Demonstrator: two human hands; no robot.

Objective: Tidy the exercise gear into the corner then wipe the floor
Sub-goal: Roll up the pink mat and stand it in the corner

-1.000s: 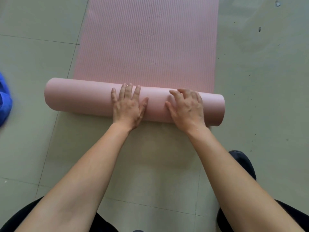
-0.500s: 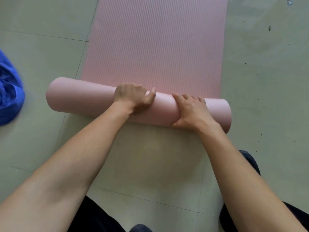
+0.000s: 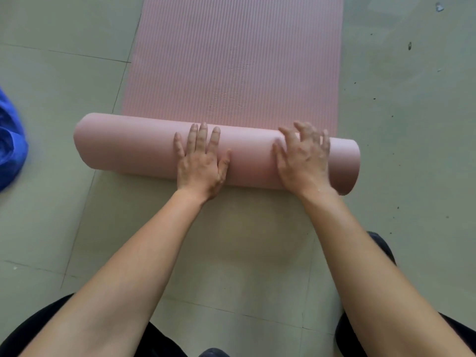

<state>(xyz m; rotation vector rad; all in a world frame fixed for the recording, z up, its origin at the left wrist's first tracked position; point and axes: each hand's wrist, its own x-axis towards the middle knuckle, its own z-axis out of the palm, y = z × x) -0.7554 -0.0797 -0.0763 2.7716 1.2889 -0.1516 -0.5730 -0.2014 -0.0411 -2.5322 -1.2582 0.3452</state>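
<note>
pressing both hands on a half-rolled pink mat

the pink mat [image 3: 231, 60] lies on the grey-green tiled floor [image 3: 412, 150], its near end wound into a thick roll [image 3: 128, 145] that runs crossways in front of the person. the ribbed flat stretch runs away from the roll towards the top of the view. the roll sits a little skewed, its left end sticking out past the flat stretch's left edge

the left hand [image 3: 201, 161] rests palm down on the middle of the roll, its fingers [image 3: 203, 135] straight and slightly spread, the thumb out to the side. the right hand [image 3: 304, 158] lies on the roll near its right end, its fingers [image 3: 288, 136] spread wider and a touch bent over the curve, a little blurred. neither hand curls round the mat; both lie on top of it, with a bare strip of roll between them

a bundle of blue fabric [image 3: 10, 145] sits on the floor at the left edge, well apart from the roll. black trousers [image 3: 381, 243] show beside the forearms, low in the view
</note>
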